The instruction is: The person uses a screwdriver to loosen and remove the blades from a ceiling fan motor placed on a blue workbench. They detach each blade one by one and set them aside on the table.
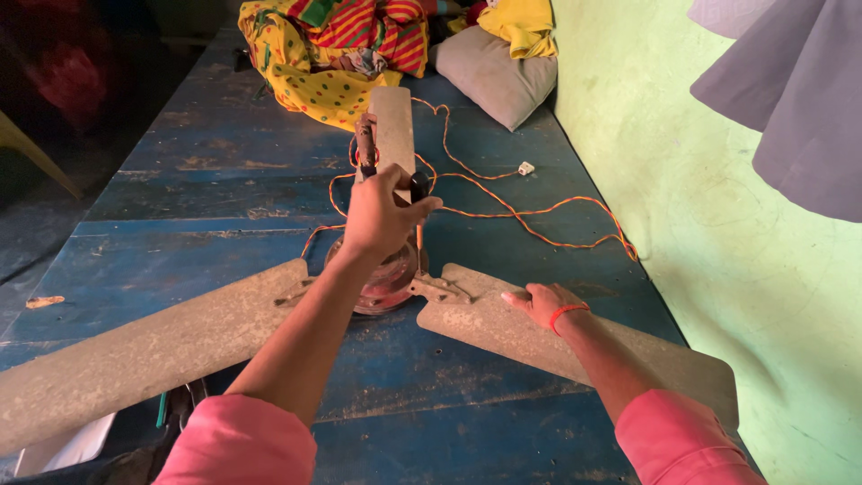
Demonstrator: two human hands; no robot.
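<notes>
Left hand (382,216) clamped on dark-handled screwdriver (418,211) over dusty grey metal ceiling fan (386,274) at frame centre, right hand (543,301) flat, fingers apart, on lower-right fan blade (575,337), worn blue wooden counter (215,189)

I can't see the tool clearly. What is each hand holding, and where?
Left hand grips a screwdriver by its dark handle, over the fan motor. Right hand holds nothing, pressing a blade.

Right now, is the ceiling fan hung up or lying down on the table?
Lying down: the ceiling fan rests on the blue table, its three blades spread flat. The left hand grips a tool over its hub.
</notes>
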